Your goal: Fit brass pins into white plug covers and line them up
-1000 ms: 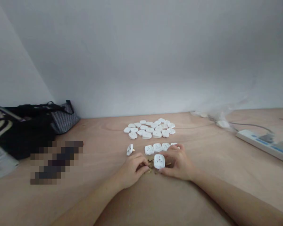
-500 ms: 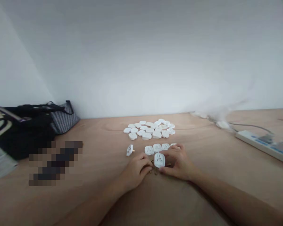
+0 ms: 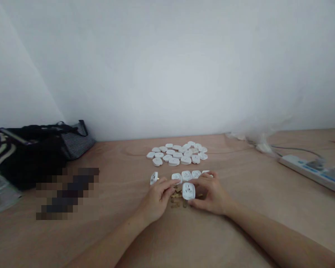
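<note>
My right hand [image 3: 210,193] is closed on a white plug socket piece [image 3: 188,191], gripping it at its right side with thumb and fingers. Its slotted face is turned toward me. Just left of it, my left hand [image 3: 156,195] has thumb and index finger brought near each other above small brass metal pieces [image 3: 175,204]; whatever they pinch is too small to make out. Behind the hands stands a row of similar white pieces [image 3: 186,175], partly covered by my fingers. Another white piece [image 3: 153,178] stands on edge beyond my left hand.
A cluster of white plug parts [image 3: 174,162] lies farther back on the wooden table [image 3: 114,230]. Black bags [image 3: 30,156] and a blurred-out dark item [image 3: 69,193] are at the left. A power strip [image 3: 312,173] with a cable and clear plastic wrap [image 3: 262,143] lies at the right.
My left hand has shifted slightly up and left, its index finger now straighter, uncovering more of the brass pieces. My right hand holds the white piece in nearly the same place.
</note>
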Available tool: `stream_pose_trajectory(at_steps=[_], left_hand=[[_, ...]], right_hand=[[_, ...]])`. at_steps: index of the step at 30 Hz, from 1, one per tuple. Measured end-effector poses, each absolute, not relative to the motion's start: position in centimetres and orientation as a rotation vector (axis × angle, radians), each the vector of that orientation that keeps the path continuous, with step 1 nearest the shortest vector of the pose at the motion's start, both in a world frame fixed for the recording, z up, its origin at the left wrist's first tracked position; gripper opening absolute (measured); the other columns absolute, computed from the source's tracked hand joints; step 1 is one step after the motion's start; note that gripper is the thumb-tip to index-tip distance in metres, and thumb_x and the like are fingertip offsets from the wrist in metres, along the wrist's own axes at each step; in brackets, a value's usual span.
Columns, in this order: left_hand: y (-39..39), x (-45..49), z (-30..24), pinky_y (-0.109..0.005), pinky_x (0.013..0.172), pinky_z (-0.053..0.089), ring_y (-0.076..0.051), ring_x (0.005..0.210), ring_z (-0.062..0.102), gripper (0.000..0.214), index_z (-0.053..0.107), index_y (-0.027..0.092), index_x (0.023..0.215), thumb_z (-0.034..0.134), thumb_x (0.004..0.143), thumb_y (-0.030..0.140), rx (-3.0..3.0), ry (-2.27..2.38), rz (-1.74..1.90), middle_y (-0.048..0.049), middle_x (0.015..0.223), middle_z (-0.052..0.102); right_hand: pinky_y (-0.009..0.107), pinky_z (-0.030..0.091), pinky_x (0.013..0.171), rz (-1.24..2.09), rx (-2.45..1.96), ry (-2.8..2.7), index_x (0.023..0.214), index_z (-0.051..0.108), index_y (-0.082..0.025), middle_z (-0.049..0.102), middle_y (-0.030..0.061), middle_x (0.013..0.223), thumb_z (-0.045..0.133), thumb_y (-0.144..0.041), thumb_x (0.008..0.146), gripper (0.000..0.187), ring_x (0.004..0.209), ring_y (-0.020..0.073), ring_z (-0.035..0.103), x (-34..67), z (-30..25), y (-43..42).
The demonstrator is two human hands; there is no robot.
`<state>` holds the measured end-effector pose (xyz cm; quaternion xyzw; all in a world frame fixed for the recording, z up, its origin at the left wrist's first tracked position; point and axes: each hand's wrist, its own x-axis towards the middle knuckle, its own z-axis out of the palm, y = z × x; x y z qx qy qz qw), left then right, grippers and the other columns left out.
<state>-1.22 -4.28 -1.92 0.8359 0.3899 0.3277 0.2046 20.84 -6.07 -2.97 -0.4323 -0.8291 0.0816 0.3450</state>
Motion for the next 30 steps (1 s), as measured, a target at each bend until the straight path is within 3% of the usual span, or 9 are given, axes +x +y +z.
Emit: stream_pose_trajectory(at_steps=[3,12,30], left_hand=[[-4.4,-1.2,-1.6,-0.027,0.070,0.044,-0.017,0.076,0.055,0.026,0.067,0.021,0.101,0.043,0.089,0.017,2.369,1.089,0.900,-0.0026,0.078,0.056],[-4.2,-1.0,-2.2,-0.025,0.067,0.045,-0.015,0.071,0.059,0.009,0.065,0.017,0.084,0.057,0.083,0.020,2.209,1.012,1.014,-0.0012,0.074,0.062],[-5.4,-0.1,-2.4,-0.026,0.068,0.052,-0.018,0.073,0.066,0.007,0.071,0.014,0.080,0.065,0.077,0.012,2.118,0.827,1.249,-0.0064,0.078,0.071]], right_hand=[[0.043,0.025,0.092,0.220,-1.118,-2.149,0.103,0.063,-0.028,0.070,0.0008,0.086,0.069,-0.041,0.067,0.039,0.087,0.0228,0.058,20.8,-2.9,-6.2],[0.042,0.024,0.090,0.247,-1.085,-2.165,0.106,0.062,-0.030,0.069,-0.0024,0.085,0.072,-0.040,0.065,0.043,0.086,0.0213,0.057,20.6,-3.0,-6.3],[0.042,0.022,0.091,0.277,-1.002,-2.154,0.109,0.060,-0.031,0.069,-0.0023,0.087,0.072,-0.036,0.065,0.045,0.084,0.0208,0.057,20.4,-3.0,-6.6]])
